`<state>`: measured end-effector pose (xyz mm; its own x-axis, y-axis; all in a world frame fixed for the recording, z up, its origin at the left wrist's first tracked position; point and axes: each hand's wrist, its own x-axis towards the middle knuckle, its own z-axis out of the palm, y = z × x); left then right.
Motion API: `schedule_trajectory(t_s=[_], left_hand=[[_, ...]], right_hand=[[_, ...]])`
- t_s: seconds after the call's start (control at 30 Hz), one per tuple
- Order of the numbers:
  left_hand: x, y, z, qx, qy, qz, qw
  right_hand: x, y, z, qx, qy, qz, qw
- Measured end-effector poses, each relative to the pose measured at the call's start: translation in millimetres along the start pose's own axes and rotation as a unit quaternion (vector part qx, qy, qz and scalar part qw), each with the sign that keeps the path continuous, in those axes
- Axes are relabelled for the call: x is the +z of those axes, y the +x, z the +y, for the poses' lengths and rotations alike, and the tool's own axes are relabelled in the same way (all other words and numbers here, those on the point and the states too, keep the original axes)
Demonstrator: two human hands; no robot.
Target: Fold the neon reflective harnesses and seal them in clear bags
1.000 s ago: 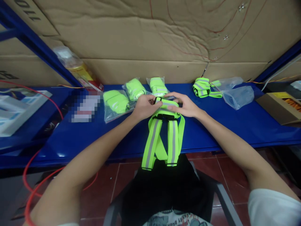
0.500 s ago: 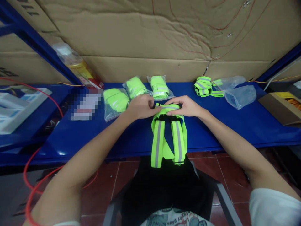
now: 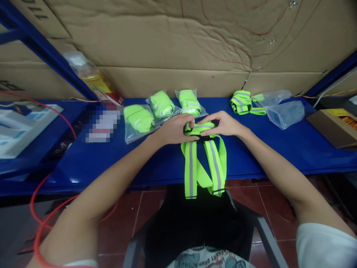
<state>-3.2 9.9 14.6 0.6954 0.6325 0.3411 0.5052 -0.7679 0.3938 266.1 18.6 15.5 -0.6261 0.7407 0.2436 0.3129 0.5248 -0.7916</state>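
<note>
A neon-yellow reflective strap harness (image 3: pixel 190 167) with a grey stripe lies over the front edge of the blue table, its looped straps hanging down toward my lap. My left hand (image 3: pixel 178 129) pinches the upper left of the harness, beside a black buckle. On the other side, my right hand (image 3: pixel 223 124) grips the folded upper band between thumb and fingers. Just beyond my hands lie three neon bundles in clear bags: a left bundle (image 3: pixel 139 118), a middle bundle (image 3: pixel 162 104) and a right bundle (image 3: pixel 190 102).
Another rolled neon strap (image 3: pixel 241 102) lies at the back right, beside clear plastic bags (image 3: pixel 287 113). A cardboard box (image 3: pixel 330 126) stands at the far right. A bottle (image 3: pixel 93 80) stands at the back left, and a red hose (image 3: pixel 36 223) loops at lower left.
My left hand has shifted right and turned over the band's left end. The hanging straps have swung slightly to the right; my right hand keeps its hold.
</note>
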Motion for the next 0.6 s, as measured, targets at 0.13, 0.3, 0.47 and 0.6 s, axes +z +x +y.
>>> schedule_trajectory(t_s=[0.13, 0.3, 0.47, 0.6], left_hand=[[-4.2, 0.1, 4.2, -0.003, 0.017, -0.011, 1.0], [-5.1, -3.3, 13.6, 0.023, 0.055, -0.005, 0.998], [-0.7, -4.0, 13.3, 0.02, 0.053, 0.029, 0.998], [4.3, -2.5, 2.9, 0.038, 0.002, 0.016, 0.999]], right_hand=[[-7.4, -0.5, -7.8, 0.021, -0.001, -0.03, 0.999], [-12.9, -1.4, -9.0, 0.025, 0.021, -0.047, 0.998], [-10.6, -2.3, -1.4, 0.047, 0.072, -0.049, 0.995], [-6.4, -2.2, 0.4, 0.049, 0.076, -0.058, 0.994]])
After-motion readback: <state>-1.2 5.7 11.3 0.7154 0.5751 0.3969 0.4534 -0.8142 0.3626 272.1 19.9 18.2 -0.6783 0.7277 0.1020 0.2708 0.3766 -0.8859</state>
